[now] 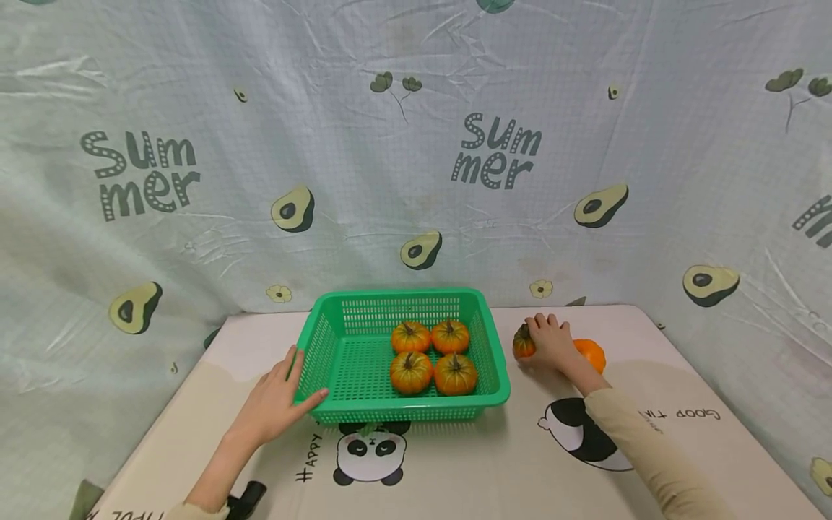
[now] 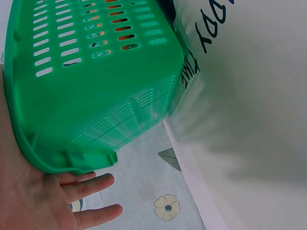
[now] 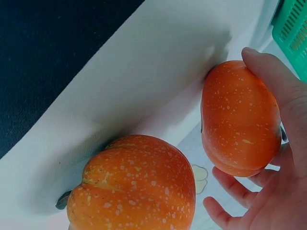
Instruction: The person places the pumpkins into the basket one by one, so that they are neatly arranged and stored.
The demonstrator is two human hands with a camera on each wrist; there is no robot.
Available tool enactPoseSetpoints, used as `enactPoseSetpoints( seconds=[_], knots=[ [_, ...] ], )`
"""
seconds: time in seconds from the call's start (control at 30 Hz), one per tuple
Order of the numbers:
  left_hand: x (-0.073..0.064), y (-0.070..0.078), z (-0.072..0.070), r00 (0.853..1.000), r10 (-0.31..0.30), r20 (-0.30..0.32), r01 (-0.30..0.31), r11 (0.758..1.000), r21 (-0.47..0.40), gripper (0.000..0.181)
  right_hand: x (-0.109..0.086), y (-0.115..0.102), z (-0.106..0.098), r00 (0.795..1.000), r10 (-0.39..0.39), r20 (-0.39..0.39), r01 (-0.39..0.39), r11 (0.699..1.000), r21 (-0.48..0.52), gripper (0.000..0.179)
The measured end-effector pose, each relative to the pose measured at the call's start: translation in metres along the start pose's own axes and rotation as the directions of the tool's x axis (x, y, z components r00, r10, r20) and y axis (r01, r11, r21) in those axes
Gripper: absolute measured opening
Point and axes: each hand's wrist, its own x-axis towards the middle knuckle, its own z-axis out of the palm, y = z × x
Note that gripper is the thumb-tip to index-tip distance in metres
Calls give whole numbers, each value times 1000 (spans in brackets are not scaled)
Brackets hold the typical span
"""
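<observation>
A green plastic basket point(image 1: 406, 414) stands mid-table, with several small orange-green pumpkins point(image 1: 411, 373) grouped in its right half. My left hand point(image 1: 273, 401) rests at the basket's left rim with straight, spread fingers; in the left wrist view, the palm point(image 2: 33, 201) lies along that rim. Right of the basket, my right hand point(image 1: 552, 345) grips another small pumpkin point(image 1: 523, 341) between thumb and fingers. Seen from the right wrist, this pumpkin point(image 3: 240, 120) shows a speckled orange side. Close beside the right hand sits one more orange pumpkin point(image 1: 590, 355), partly hidden by the wrist.
The table wears a pale cloth point(image 1: 455, 477) with panda prints and lettering. Behind it hangs a light curtain point(image 1: 364, 173) printed with avocados and the word "summer". A dark strap end point(image 1: 248, 498) shows near the left wrist.
</observation>
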Motion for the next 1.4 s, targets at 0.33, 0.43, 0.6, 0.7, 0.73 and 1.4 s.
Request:
enactPoseSetpoints(
  seconds=[0.33, 0.43, 0.6, 0.7, 0.73, 1.4],
  knots=[
    [0, 0, 1, 1000, 3, -11, -3, 1000, 5, 86, 0, 2, 5, 1000, -14, -28, 15, 999, 33, 80],
    [0, 0, 1, 1000, 5, -13, -5, 1000, 10, 86, 0, 3, 6, 999, -19, -44, 20, 999, 29, 78],
    [0, 0, 0, 1000, 5, -3, -5, 1000, 14, 86, 0, 2, 8, 997, -22, -70, 24, 999, 26, 75],
    [0, 0, 0, 1000, 5, -3, -5, 1000, 12, 86, 0, 3, 8, 996, -25, -89, 28, 999, 29, 76],
    [0, 0, 0, 1000, 4, -5, -4, 1000, 12, 86, 0, 3, 7, 995, -27, -99, 30, 999, 31, 77],
    [0, -1, 2, 1000, -2, -2, 2, 1000, 0, 87, 13, -5, -33, 953, -73, -293, 106, 989, 98, 74]
  ],
)
